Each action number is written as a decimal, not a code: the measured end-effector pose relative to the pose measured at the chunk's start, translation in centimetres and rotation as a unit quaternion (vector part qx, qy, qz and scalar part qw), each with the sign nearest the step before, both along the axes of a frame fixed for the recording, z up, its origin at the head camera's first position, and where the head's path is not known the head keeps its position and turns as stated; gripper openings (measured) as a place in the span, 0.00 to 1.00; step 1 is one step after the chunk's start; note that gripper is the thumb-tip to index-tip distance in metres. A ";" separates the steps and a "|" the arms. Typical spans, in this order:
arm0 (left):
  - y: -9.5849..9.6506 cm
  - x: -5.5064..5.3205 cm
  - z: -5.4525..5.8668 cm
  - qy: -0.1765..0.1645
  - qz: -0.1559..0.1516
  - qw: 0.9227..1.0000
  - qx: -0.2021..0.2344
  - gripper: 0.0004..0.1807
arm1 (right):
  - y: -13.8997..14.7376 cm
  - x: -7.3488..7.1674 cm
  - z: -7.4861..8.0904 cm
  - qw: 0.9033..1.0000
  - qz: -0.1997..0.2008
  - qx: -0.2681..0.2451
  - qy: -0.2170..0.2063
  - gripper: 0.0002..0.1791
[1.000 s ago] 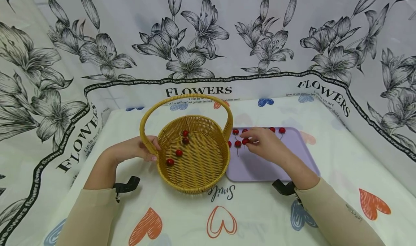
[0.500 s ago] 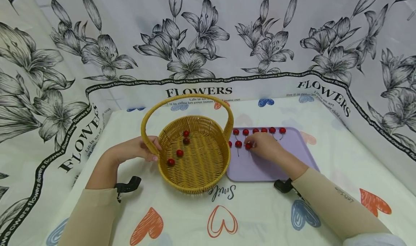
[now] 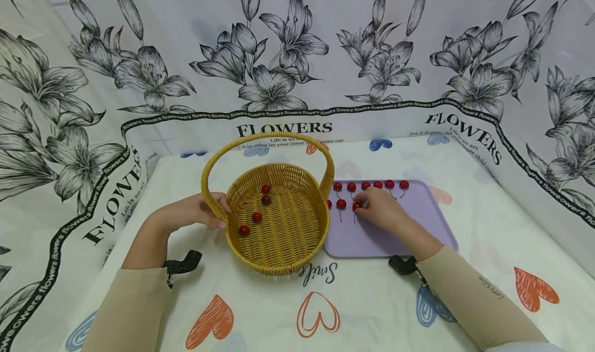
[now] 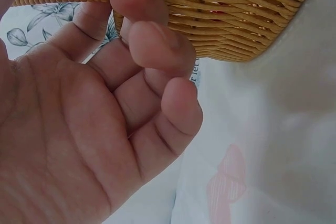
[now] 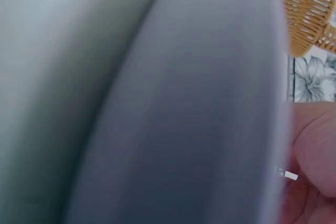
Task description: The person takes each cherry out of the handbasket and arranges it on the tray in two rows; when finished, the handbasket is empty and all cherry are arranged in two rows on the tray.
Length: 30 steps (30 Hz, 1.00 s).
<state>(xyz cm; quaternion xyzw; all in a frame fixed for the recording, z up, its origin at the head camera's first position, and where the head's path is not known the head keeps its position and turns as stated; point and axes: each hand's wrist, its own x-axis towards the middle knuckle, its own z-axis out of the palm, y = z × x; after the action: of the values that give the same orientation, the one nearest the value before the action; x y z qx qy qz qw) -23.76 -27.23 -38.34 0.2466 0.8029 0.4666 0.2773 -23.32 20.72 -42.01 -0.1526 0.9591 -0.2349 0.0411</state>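
My left hand (image 3: 197, 212) grips the round yellow wicker basket (image 3: 277, 270) by the left foot of its arched handle (image 3: 211, 199); curled fingers (image 4: 181, 106) show close in the left wrist view. Several red cherries lie loose inside, among them one (image 3: 244, 230) near the left wall. On the right, my right hand (image 3: 383, 207) is over the lilac tray (image 3: 367, 241), pinching a cherry (image 3: 356, 205) with its stem pointing toward me. A stemmed cherry (image 3: 341, 204) lies just left of it. Behind, a row of cherries, one (image 3: 404, 184) at its right end, lines the tray's far side.
The basket's right rim overlaps the tray's left edge in the head view. A white cloth (image 3: 260, 316) printed with hearts covers the table. Flower-printed curtain (image 3: 372, 78) stands behind. A blurred grey-lilac surface (image 5: 184, 103) fills most of the right wrist view.
My right hand has shifted slightly right and down with the cherry, now low over the tray in line with its neighbours. More of the back row shows. The left hand and basket stay put.
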 end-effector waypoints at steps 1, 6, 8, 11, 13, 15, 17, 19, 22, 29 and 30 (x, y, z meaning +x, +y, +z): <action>0.0 0.0 0.0 0.001 0.000 1.000 0.000 0.14 | 0.0 0.0 0.0 1.000 -0.005 -0.002 0.003 0.16; 0.1 -0.1 0.1 0.002 0.001 1.000 0.001 0.14 | 0.0 0.1 0.1 0.999 -0.025 -0.017 0.014 0.18; 0.1 -0.1 0.1 0.000 0.001 1.000 0.000 0.14 | 0.2 0.2 0.2 0.999 -0.035 -0.023 0.023 0.20; 0.1 -0.1 0.0 -0.003 0.000 1.000 0.000 0.14 | 0.2 0.8 1.2 0.997 -0.056 -0.037 0.034 0.21; 0.1 -0.2 -0.1 -0.007 0.000 1.000 0.001 0.15 | 0.1 1.5 2.2 0.996 -0.066 -0.052 0.042 0.21; 0.0 -0.2 -0.1 -0.007 0.000 1.000 0.002 0.14 | -0.4 2.4 3.5 0.994 -0.066 -0.069 0.046 0.19; 0.0 -0.2 -0.1 -0.007 -0.002 1.000 0.005 0.15 | -1.2 3.5 4.9 0.993 -0.050 -0.093 0.054 0.15; 0.0 -0.2 0.0 -0.006 -0.004 1.000 0.006 0.14 | -2.2 4.7 5.9 0.991 -0.021 -0.117 0.068 0.10; 0.1 -0.1 0.0 -0.005 -0.006 1.000 0.008 0.14 | -4.2 6.3 6.9 0.984 0.038 -0.148 0.088 0.06; 0.0 -0.1 -0.1 -0.003 -0.002 1.000 0.003 0.14 | -10.2 7.5 6.6 0.978 0.139 -0.135 0.082 0.08; 0.0 -0.1 -0.1 -0.002 -0.003 1.000 0.003 0.14 | -11.1 7.5 6.4 0.979 0.145 -0.118 0.078 0.09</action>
<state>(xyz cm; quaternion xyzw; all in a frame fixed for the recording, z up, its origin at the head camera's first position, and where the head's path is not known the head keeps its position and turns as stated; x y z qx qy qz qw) -23.89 -27.25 -38.44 0.2484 0.8005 0.4684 0.2794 -15.85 9.62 -35.58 -0.3121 0.8924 -0.3254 -0.0184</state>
